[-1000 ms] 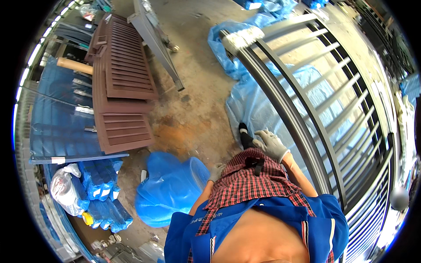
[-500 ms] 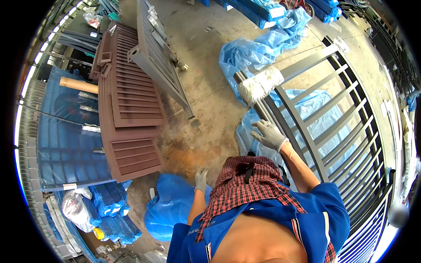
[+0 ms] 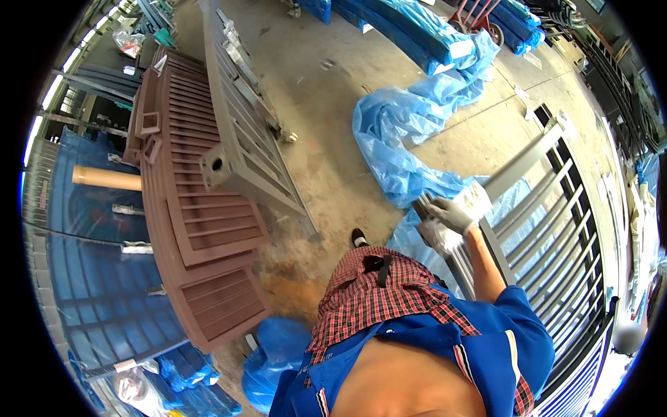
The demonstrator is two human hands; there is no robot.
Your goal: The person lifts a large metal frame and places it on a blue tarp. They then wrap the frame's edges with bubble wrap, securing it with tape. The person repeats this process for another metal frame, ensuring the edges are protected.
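Observation:
My right hand [image 3: 450, 215], in a pale grey work glove, is at the near corner of a dark grey slatted metal gate panel [image 3: 495, 250]. Its fingers bend over the end of the corner post, beside the white wrapping [image 3: 474, 201] around that corner. The panel lies on light blue plastic sheeting [image 3: 410, 115]. My left hand is out of the picture. A red checked cloth [image 3: 379, 285] hangs at my waist, and one shoe [image 3: 358, 238] shows ahead of it.
On the left, brown louvred panels [image 3: 219, 240] and a grey slatted gate [image 3: 260, 177] lean over blue-wrapped panels [image 3: 111, 278]. A cardboard tube [image 3: 108, 178] sticks out there. Blue-wrapped bundles [image 3: 410, 31] and a red hand truck [image 3: 476, 17] stand at the back. Blue plastic [image 3: 274, 354] lies near my left side.
My right hand has moved forward from beside the post onto the panel's wrapped corner. My left hand has gone out of the picture. The view has shifted, and a shoe has come into sight.

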